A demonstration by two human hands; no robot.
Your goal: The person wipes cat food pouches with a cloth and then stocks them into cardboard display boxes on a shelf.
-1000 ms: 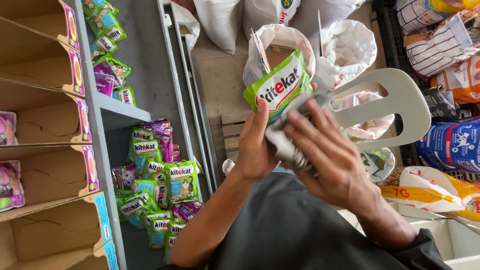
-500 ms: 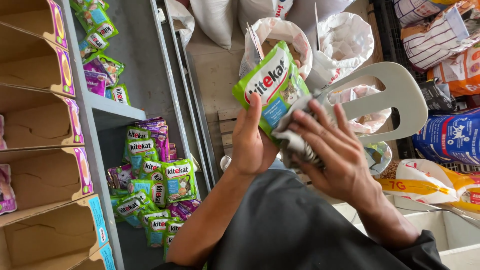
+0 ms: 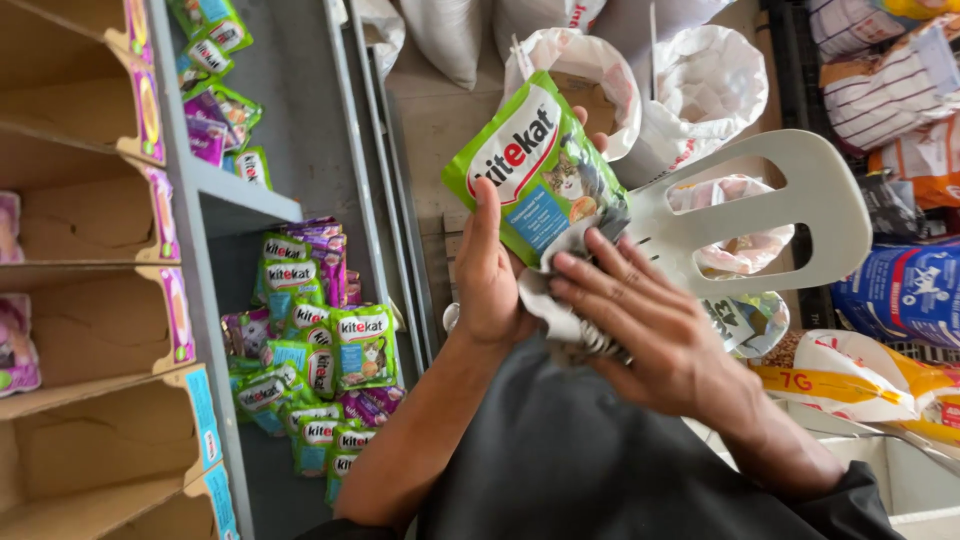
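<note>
Head view, left hand: the left hand (image 3: 490,280) has its grip closed on the green pet-food pouch (image 3: 540,170), thumb flat along the pouch's front edge and fingertips showing past its upper corner.
Head view, green pouch: held upright and slightly tilted, directly above the left grip, with its lower part just beside the right hand's fingers.
Head view, right hand: the right hand (image 3: 650,330) is curled over a grey-and-white cloth (image 3: 570,320); its grip presses the cloth with bent fingers (image 3: 590,265), which lie against the pouch's lower edge.
Head view, cloth: bunched under the right grip and touching the heel of the left hand.
Head view, plastic chair: a pale chair back (image 3: 790,200) with a cut-out sits just beyond the right grip.
Head view, shelf: a grey metal shelf (image 3: 245,205) stands well left of the left grip, with a heap of green and purple pouches (image 3: 310,350) below it.
Head view, cardboard trays: open display trays (image 3: 90,330) lie further left of the shelf.
Head view, sacks: white sacks (image 3: 700,90) stand beyond both grips; printed bags (image 3: 900,290) are right of the right grip.
</note>
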